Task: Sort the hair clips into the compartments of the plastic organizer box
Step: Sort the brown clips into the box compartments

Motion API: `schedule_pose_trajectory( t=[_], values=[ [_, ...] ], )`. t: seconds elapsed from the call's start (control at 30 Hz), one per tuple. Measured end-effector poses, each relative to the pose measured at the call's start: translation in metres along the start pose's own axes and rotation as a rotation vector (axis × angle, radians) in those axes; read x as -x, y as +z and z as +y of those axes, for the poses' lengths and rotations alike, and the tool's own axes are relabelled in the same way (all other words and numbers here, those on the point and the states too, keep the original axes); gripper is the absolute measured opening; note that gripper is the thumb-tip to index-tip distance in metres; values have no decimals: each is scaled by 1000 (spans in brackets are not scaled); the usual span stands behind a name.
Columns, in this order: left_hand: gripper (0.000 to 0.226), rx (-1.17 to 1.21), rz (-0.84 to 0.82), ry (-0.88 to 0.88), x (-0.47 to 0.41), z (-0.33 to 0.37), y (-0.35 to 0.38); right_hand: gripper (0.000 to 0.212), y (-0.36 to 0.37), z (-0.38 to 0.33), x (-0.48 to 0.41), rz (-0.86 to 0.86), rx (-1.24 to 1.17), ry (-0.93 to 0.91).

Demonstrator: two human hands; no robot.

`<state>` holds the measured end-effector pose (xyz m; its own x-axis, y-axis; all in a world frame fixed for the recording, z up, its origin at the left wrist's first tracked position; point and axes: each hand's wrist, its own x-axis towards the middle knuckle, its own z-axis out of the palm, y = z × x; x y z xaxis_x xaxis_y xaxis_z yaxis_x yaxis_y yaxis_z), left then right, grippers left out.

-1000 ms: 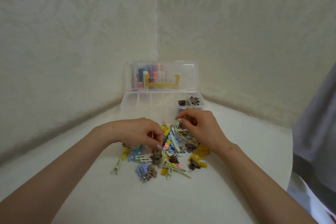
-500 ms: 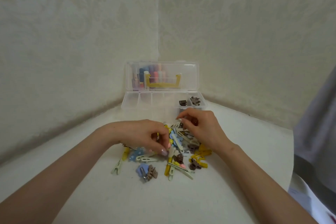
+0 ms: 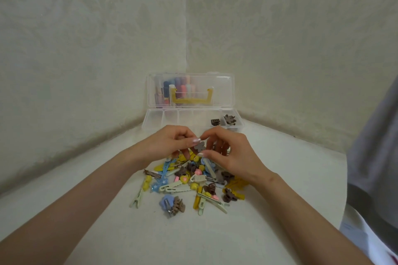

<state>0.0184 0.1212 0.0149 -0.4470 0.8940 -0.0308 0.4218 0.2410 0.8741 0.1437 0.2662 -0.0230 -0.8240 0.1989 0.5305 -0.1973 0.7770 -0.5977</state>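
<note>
Nearest on the table lies the heap of hair clips, a mix of yellow, blue, cream and brown. Just above its far edge the left hand and right hand meet, both grips pinched on one small brown clip. Beyond, the open organizer box stands in the corner. Its brown clips sit in the right-end compartments, past the held one and a little right. The right hand looks nearer for the drop.
</note>
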Motion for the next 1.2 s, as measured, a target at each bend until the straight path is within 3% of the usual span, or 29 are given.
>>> schedule_pose_trajectory(
  t=[0.33,0.53,0.73,0.83,1.0,1.2],
  values=[
    [19,67,94,12,-4,-4,9,24,1,0,-1,15,163,-74],
    [21,79,135,9,-4,-5,6,15,-24,17,-12,279,176,167],
    [16,48,112,16,-4,-4,8,16,-46,38,-41,345,277,370],
    [15,47,115,17,-3,-4,5,20,-52,47,-61,328,336,443],
    [13,53,123,25,-5,-4,3,23,-53,54,-73,121,457,496],
    [12,51,120,27,-5,-6,3,21,-51,60,-70,144,503,458]
  ],
)
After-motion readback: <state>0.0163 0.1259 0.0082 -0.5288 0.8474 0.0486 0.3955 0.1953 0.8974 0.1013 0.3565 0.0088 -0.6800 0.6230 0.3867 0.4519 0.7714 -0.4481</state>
